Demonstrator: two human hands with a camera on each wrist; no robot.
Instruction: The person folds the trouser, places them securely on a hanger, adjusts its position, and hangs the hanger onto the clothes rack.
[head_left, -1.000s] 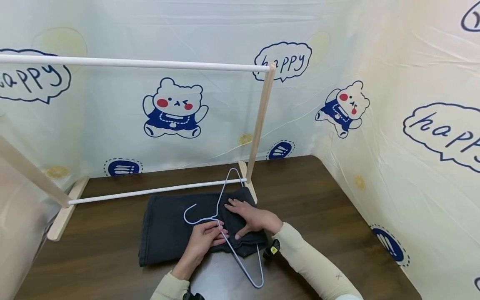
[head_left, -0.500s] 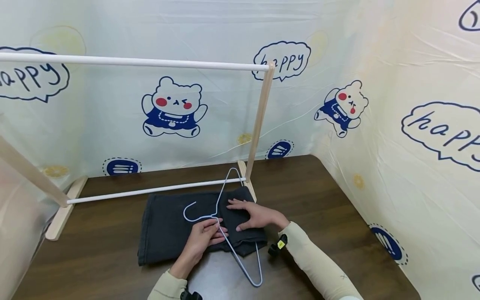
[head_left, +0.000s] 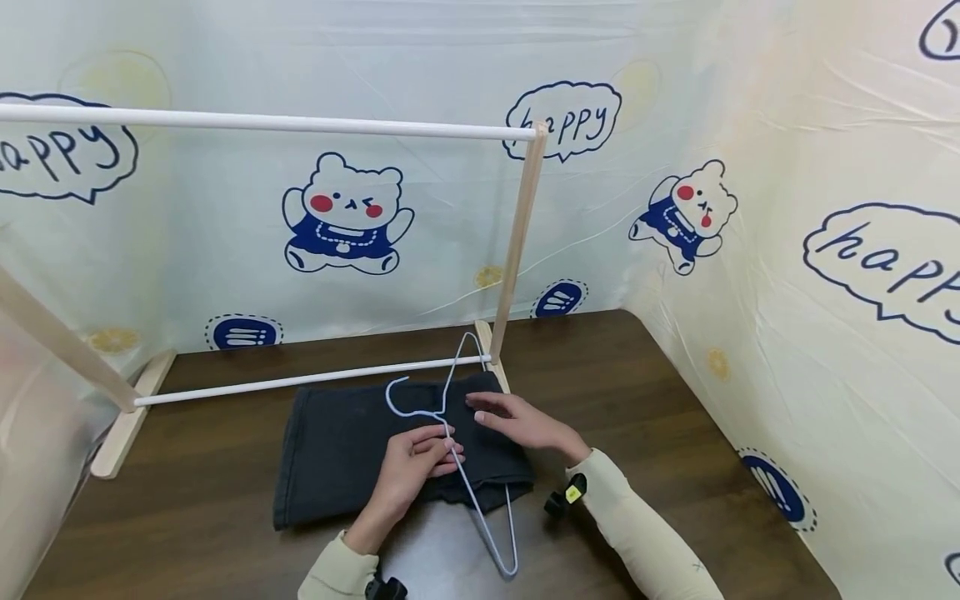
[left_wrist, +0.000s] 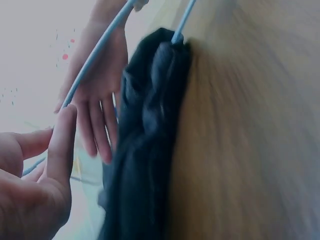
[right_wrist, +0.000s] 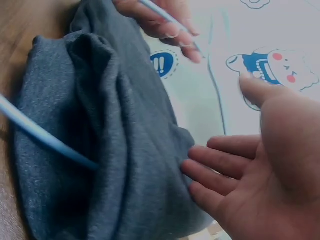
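Note:
A light-blue wire hanger (head_left: 474, 500) stands tilted over a folded dark garment (head_left: 337, 450), possibly trousers, on the table. My left hand (head_left: 411, 465) pinches the hanger's side just below its hook, thumb against fingers. One bar of the hanger (right_wrist: 47, 135) runs into the garment's fold (right_wrist: 115, 125). Above the garment's right part, my right hand (head_left: 525, 421) has its fingers extended and grips nothing. Its fingertips (right_wrist: 195, 165) are close to the cloth in the right wrist view; contact is unclear. In the left wrist view, the left fingers (left_wrist: 62, 145) hold the hanger clear of the cloth.
Behind the garment stands a rack with a white top rail (head_left: 300, 123), a white lower rail (head_left: 300, 384) and wooden uprights (head_left: 517, 250). The brown table (head_left: 622, 400) is bordered by a printed curtain (head_left: 465, 217) at the back and right.
The hanger's hook has risen and shifted right, with my left hand moving along. My right hand has come up off the cloth and moved right. The garment stays in place.

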